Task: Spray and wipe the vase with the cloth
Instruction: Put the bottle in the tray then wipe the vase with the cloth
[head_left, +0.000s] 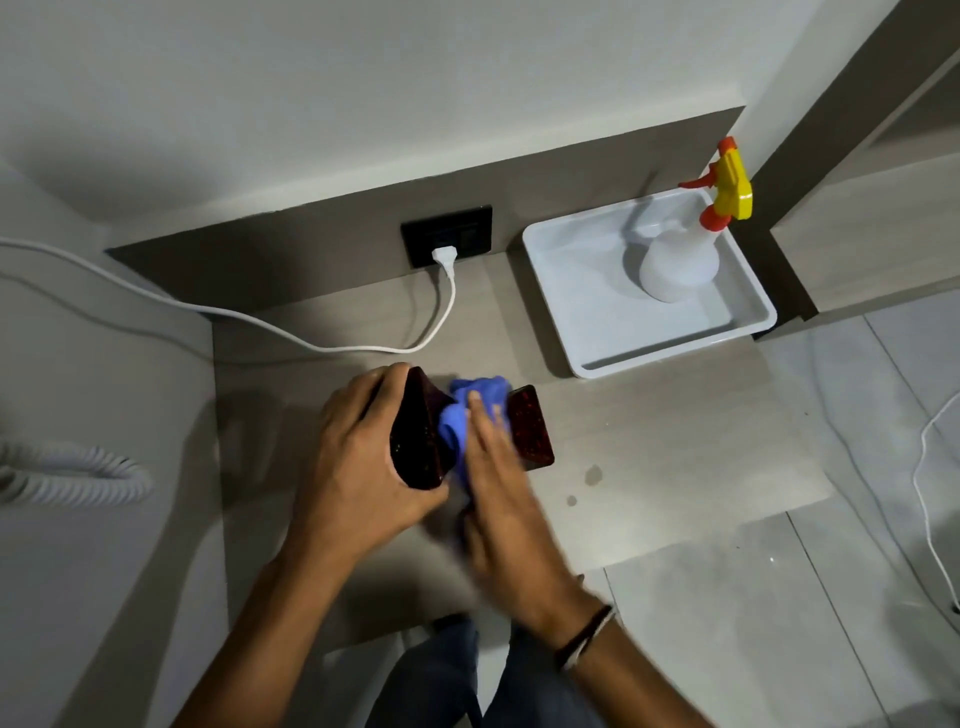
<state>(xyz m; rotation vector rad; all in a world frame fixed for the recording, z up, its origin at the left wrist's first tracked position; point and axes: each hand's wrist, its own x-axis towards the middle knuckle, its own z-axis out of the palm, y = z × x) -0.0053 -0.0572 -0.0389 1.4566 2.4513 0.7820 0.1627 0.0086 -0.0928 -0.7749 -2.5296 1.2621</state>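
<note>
A dark red speckled vase (530, 431) lies on its side on the low beige shelf (675, 447). My left hand (358, 462) grips its wider left end. My right hand (498, 473), blurred, presses a blue cloth (467, 410) against the vase's narrow middle. The spray bottle (680, 260), translucent white with a yellow and orange trigger head, stands apart in a white tray (587, 291) at the back right.
A white plug (445, 257) sits in a black wall socket (447, 234), its cable trailing left across the shelf. A coiled cord (78, 473) lies at the left. Small wet spots (593, 474) mark the shelf. Tiled floor with a white cable (927, 499) is at right.
</note>
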